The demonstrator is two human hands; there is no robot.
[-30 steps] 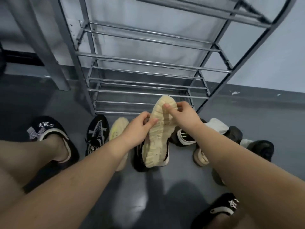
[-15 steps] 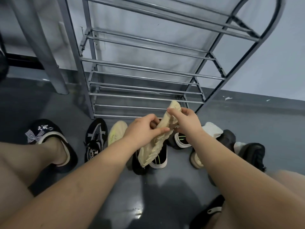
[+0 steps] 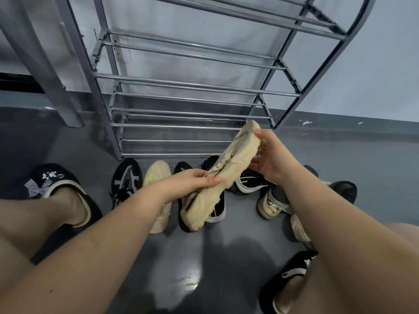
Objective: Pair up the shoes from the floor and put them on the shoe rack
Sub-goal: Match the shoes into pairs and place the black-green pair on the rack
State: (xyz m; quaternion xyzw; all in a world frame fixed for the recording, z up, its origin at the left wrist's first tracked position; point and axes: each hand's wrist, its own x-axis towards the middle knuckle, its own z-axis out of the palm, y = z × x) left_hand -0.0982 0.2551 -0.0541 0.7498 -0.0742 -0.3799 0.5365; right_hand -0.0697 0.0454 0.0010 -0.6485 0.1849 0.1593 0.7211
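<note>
Metal shoe rack [image 3: 192, 85] has bare shelves, with shoes lined up on the floor [image 3: 158, 257] right in front of it. The beige sneaker [image 3: 229, 175] is up in the air, left hand [image 3: 195, 182] clamped mid-shoe, right hand [image 3: 269, 159] gripping the toe end. No readable brand.

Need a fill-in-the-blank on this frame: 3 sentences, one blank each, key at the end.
1. The beige sneaker is held off the floor by ____ hands: the left hand near its laces and the right hand near its toe.
2. The metal shoe rack holds ____ shoes.
3. The cream sneaker on the floor lies directly right of a ____ sneaker with grey stripes.

Missing words: two; no; black
</note>
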